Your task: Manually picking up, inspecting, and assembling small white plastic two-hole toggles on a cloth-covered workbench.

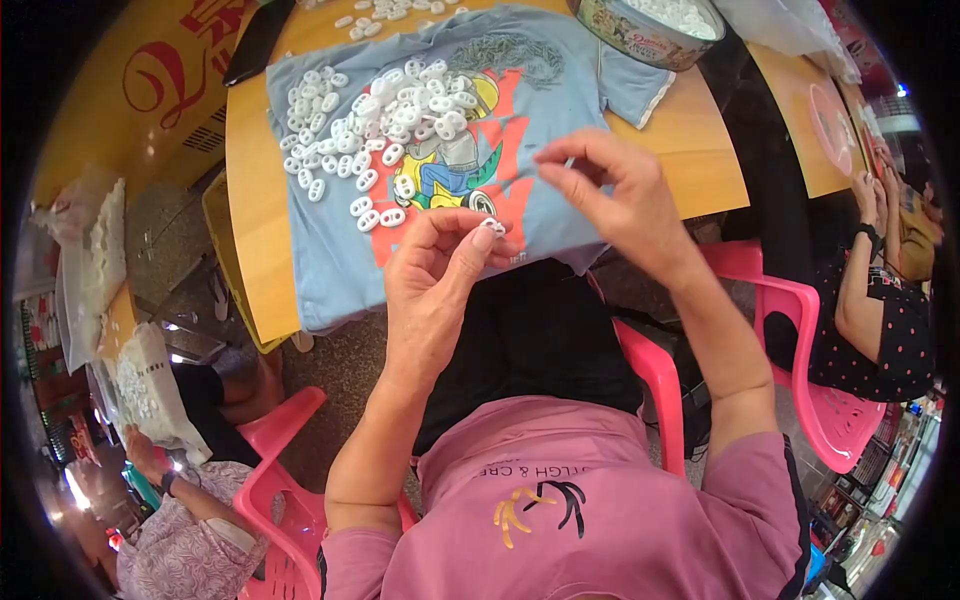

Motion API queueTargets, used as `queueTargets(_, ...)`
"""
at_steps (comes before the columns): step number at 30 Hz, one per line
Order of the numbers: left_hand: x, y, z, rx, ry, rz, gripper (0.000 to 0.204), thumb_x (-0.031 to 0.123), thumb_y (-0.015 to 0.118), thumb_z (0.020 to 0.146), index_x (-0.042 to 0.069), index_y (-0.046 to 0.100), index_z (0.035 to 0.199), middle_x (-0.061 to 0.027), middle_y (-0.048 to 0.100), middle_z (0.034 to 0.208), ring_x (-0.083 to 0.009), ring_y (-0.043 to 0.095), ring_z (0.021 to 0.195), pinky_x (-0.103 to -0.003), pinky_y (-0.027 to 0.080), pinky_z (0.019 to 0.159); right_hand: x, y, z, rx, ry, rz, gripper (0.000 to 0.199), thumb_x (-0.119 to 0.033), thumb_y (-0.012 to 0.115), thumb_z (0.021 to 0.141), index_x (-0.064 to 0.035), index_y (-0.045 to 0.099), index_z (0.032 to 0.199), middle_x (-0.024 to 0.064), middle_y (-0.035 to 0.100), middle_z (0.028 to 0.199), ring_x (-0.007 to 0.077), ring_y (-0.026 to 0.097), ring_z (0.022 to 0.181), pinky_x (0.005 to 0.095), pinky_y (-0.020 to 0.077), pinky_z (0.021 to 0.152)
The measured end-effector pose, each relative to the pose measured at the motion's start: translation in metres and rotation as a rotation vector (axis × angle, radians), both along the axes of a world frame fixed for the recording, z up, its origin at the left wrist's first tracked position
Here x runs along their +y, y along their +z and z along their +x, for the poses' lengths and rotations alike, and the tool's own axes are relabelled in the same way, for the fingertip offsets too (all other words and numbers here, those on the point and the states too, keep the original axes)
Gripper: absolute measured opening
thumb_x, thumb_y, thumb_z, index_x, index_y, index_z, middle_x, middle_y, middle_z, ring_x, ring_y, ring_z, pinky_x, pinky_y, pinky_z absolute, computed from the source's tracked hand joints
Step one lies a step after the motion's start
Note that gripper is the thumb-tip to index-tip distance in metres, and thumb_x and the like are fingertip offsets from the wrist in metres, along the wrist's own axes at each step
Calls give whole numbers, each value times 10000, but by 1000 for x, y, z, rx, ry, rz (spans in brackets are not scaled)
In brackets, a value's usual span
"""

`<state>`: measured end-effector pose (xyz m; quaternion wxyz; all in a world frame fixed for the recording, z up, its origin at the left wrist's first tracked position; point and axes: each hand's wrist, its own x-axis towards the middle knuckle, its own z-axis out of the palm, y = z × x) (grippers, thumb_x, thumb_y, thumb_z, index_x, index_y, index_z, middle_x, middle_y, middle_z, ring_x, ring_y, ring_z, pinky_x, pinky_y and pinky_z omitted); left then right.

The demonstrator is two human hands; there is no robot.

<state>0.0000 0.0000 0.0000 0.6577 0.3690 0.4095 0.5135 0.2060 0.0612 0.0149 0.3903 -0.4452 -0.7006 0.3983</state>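
Left of centre near the top of the frame, many loose white two-holed pieces (405, 118) lie heaped on the blue shirt (335, 250) across the bench (695, 145). At mid-frame my left hand (430, 285) pinches one white piece (490, 227) between thumb and fingers, the dark slivers (515, 58) above. Right of it my right hand (620, 190) hovers half open, perhaps gripping something tiny, I can't tell; plenty looks left, though which pieces are finished I can't judge

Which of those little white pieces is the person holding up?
The white piece pinched between the left hand's thumb and fingers; the loose ones nearby just lie on the blue-gray shirt.
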Motion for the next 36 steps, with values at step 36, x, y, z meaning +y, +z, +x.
queueTargets(36, -5, 12, 6, -116, 89, 28, 154, 82, 644, 927, -25, 591, 1025, -66, 652, 883, -118, 622, 747, -243, 512, 685, -28, 2, -37, 604, 96, -479, 184, -154, 647, 933, 4, 663, 1025, 39, 654, 832, 82, 582, 704, 229, 493, 663)
